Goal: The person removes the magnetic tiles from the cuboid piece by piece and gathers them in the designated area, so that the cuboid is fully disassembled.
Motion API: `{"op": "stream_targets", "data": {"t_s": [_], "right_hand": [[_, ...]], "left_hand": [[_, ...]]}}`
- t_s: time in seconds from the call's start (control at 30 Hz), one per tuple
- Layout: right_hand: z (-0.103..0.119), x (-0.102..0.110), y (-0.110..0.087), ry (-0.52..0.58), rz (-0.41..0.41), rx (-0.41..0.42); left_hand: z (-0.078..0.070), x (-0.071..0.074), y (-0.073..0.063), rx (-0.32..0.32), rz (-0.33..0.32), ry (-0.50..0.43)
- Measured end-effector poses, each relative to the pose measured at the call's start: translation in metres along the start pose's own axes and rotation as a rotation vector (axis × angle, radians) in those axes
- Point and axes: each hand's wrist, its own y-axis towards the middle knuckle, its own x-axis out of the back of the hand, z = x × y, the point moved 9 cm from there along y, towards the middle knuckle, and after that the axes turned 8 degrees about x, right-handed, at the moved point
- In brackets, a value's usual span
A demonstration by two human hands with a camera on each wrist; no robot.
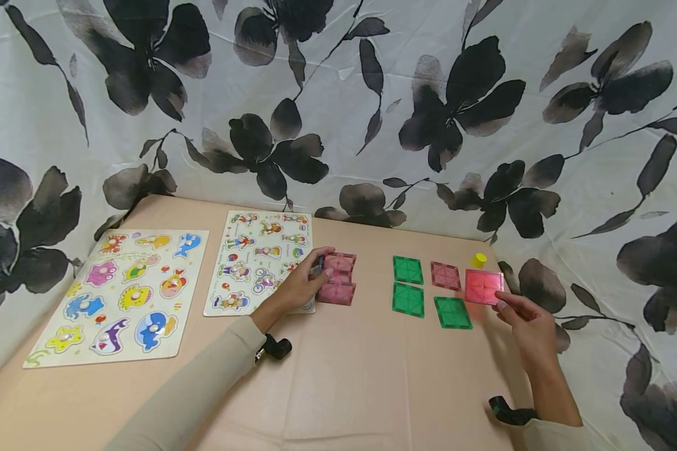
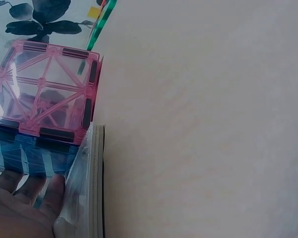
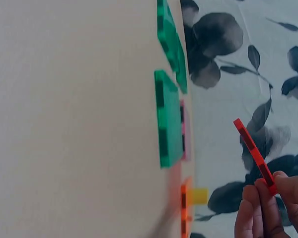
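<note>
The right hand (image 1: pixel 524 329) pinches a translucent red square magnetic tile (image 1: pixel 483 286) by its edge, raised over the right end of the table. Seen edge-on in the right wrist view, that red tile (image 3: pixel 256 156) sits between thumb and fingers. At the middle, the left hand (image 1: pixel 299 288) grips a blue magnetic tile (image 2: pixel 32 156), thumb and fingers around it. Pink square tiles (image 1: pixel 336 293) lie against its fingertips. Green square tiles (image 1: pixel 408 299) and a pink tile (image 1: pixel 445 275) lie flat between the hands. An orange tile (image 3: pixel 184 213) lies below the red one.
Two picture peg boards, one with sea animals (image 1: pixel 188 300) and one with small figures (image 1: pixel 248 250), lie on the left. A yellow cylinder (image 1: pixel 478 260) stands near the table's right back edge. A floral cloth (image 1: pixel 361 113) hangs behind the beige table (image 1: pixel 344 376).
</note>
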Motion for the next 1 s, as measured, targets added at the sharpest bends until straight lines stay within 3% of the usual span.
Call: {"op": "stream_targets", "data": {"t_s": [0.3, 0.57, 0.7, 0.83, 1.0], "right_hand": [[-0.029, 0.036, -0.001, -0.053, -0.022, -0.063], [-0.055, 0.054, -0.003, -0.328, 0.029, -0.173], [-0.065, 0.059, -0.002, -0.382, 0.036, -0.222], [-0.061, 0.06, -0.003, -0.483, 0.036, -0.18], [-0.034, 0.049, -0.008, -0.708, 0.017, -0.064]], "left_hand": [[-0.001, 0.0, 0.001, -0.016, 0.001, -0.002], [-0.002, -0.001, 0.001, -0.025, 0.001, -0.005], [-0.002, -0.002, 0.001, -0.027, 0.003, -0.003], [-0.001, -0.001, 0.002, -0.006, 0.003, 0.006], [-0.006, 0.002, 0.001, -0.025, -0.006, 0.057]]}}
